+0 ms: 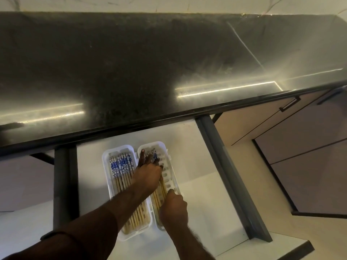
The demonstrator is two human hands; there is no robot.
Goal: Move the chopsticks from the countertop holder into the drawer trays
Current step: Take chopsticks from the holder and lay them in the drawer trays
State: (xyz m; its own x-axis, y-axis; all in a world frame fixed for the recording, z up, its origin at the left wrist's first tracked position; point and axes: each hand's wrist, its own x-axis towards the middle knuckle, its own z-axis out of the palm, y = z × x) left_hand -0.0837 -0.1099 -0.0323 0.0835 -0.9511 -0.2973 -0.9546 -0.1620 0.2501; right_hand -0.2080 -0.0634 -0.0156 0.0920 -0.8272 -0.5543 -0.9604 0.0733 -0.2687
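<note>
Two white slotted trays lie side by side in the open drawer point(187, 156). The left tray point(107, 166) holds several bamboo chopsticks point(122, 166) with blue-and-white patterned tops. My left hand point(148, 173) reaches across into the right tray point(174, 177) and rests on a bundle of chopsticks point(159, 196) there, one finger stretched toward the tray's far end. My right hand point(173, 207) grips the near ends of that same bundle. No countertop holder is in view.
A dark polished countertop point(150, 62) overhangs the drawer's back. Grey drawer sides point(225, 166) run on both flanks. Closed cabinet doors with a dark handle point(290, 104) stand to the right. White drawer floor shows right of the trays.
</note>
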